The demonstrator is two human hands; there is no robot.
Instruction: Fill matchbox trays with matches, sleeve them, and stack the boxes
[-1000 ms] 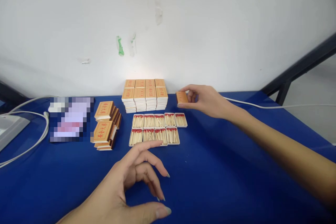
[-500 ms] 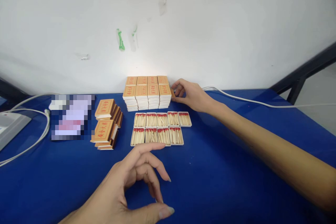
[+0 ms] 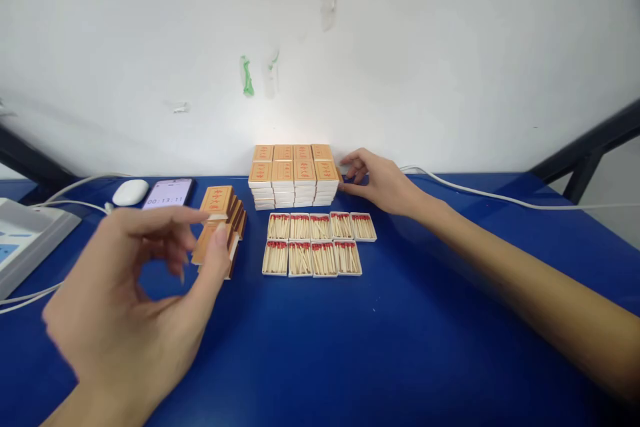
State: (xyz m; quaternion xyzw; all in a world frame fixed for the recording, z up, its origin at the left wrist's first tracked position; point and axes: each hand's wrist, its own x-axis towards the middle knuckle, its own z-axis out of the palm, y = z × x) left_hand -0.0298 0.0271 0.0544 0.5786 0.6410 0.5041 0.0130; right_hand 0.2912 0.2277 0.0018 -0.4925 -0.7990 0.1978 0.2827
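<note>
My left hand [image 3: 145, 267] is over the left side of the table, thumb and index finger apart, holding nothing. Just beyond its fingertips is a small pile of orange matchbox sleeves [image 3: 218, 199], partly hidden by the hand. My right hand [image 3: 367, 180] reaches to the right side of a neat stack of closed matchboxes [image 3: 294, 175]. Its thumb and fingers are around an orange-brown matchbox [image 3: 341, 175], of which only a sliver shows against the stack. In front of the stack lie two rows of open matchbox trays [image 3: 300, 258] filled with red-headed matches.
A phone [image 3: 169, 193] showing a timer and a white rounded case [image 3: 131, 192] lie at the back left. A power strip [image 3: 30, 240] with white cables sits at the left edge. Another cable [image 3: 480, 197] runs along the back right, before the wall [image 3: 400, 67].
My left hand has moved left from in front of the trays to the pile of sleeves. My right hand stays beside the stack. The view has shifted slightly left.
</note>
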